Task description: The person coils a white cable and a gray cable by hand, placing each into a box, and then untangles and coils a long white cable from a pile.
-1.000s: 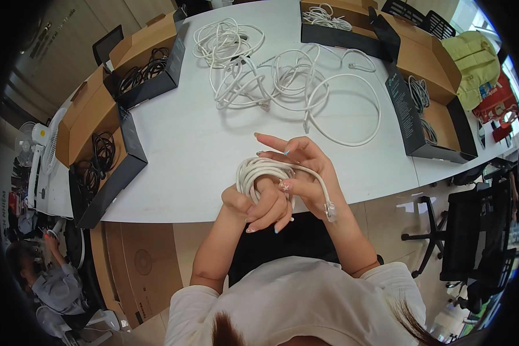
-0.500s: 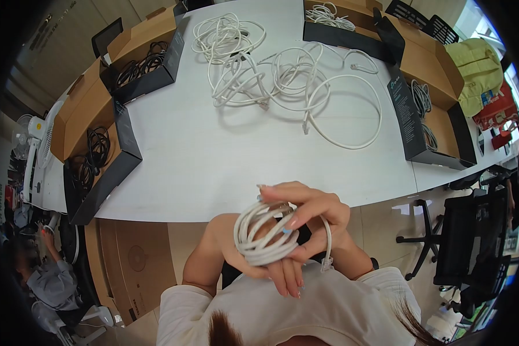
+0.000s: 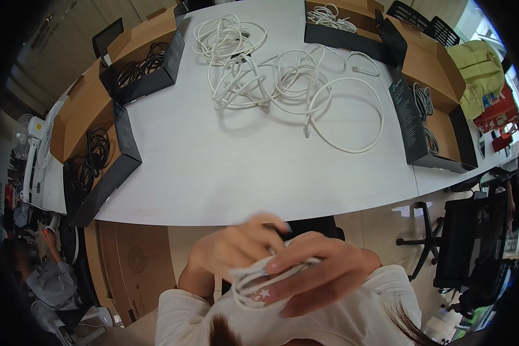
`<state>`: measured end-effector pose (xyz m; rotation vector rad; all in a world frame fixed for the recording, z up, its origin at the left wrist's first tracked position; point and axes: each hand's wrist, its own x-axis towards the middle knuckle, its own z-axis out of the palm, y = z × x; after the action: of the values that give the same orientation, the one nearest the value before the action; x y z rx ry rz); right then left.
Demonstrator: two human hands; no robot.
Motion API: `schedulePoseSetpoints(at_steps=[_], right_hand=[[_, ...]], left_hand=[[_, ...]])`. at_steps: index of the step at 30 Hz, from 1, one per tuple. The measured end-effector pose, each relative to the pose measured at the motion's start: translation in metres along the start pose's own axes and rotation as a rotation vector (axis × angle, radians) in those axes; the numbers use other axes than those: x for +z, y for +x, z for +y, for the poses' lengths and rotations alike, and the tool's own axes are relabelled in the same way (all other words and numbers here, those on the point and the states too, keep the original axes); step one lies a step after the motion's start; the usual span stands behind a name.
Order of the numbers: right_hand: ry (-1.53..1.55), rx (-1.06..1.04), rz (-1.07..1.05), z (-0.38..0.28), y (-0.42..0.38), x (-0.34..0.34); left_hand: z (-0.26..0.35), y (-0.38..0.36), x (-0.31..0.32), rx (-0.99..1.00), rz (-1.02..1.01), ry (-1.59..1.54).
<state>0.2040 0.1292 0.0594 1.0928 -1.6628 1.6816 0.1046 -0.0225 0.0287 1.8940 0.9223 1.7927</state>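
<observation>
A coiled white network cable (image 3: 243, 290) is held in front of my chest, just off the table's near edge. My right hand (image 3: 328, 268) is closed on the coil, with its fingers laid across the loops. My left hand (image 3: 233, 248) is curled at the coil's upper side, closed on it and smeared by motion. The plug ends of this cable cannot be made out. Farther off, a loose tangle of white network cables (image 3: 297, 86) with clear plugs lies on the white table (image 3: 213, 179). A second white bundle (image 3: 228, 37) lies behind it.
On the left, open black boxes hold dark cables: a nearer box (image 3: 130, 144) and a farther box (image 3: 173, 66). On the right, one box (image 3: 406, 118) holds grey cables and another (image 3: 346, 34) white ones. A black chair (image 3: 467, 242) stands right; a person (image 3: 52, 282) sits left.
Both hands and the coil have dropped lower, towards my body. My left hand has come from beneath the coil to its upper side, and my right hand has turned over the loops.
</observation>
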Motion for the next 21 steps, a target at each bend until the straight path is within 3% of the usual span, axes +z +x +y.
schedulePoseSetpoints(at_steps=[2, 4, 6, 8, 9, 10, 12, 15, 18, 21], right_hand=[[0.010, -0.001, -0.041, 0.003, 0.002, -0.007], [0.032, 0.038, -0.063, 0.016, 0.007, -0.014], [-0.153, 0.076, -0.016, 0.021, 0.011, -0.019], [-0.291, 0.108, 0.090, 0.033, 0.010, -0.018], [-0.390, 0.125, 0.148, 0.035, 0.012, -0.014], [-0.456, 0.173, 0.170, 0.036, 0.012, -0.013], [-0.591, 0.197, 0.191, 0.039, 0.012, -0.011], [-0.586, 0.212, 0.141, 0.038, 0.007, -0.018], [-0.640, 0.325, 0.085, 0.029, 0.004, -0.023], [-0.887, 0.313, 0.032, 0.017, 0.001, -0.032]], left_hand=[[0.018, -0.024, 0.035, -0.383, 0.431, -0.284], [0.022, -0.033, 0.040, -0.539, 0.660, -0.208], [0.012, -0.035, 0.036, -0.470, 0.698, 0.195], [0.007, -0.014, 0.021, -0.513, 0.840, 0.036], [-0.005, 0.009, 0.026, -0.378, 1.060, 0.166], [-0.007, 0.009, 0.013, -0.414, 0.928, 0.134], [-0.011, 0.011, 0.002, -0.441, 0.848, 0.156], [-0.011, 0.013, -0.005, -0.445, 0.844, -0.168], [-0.026, 0.012, -0.004, -0.426, 0.941, -0.166], [-0.033, 0.006, -0.010, -0.422, 1.009, -0.148]])
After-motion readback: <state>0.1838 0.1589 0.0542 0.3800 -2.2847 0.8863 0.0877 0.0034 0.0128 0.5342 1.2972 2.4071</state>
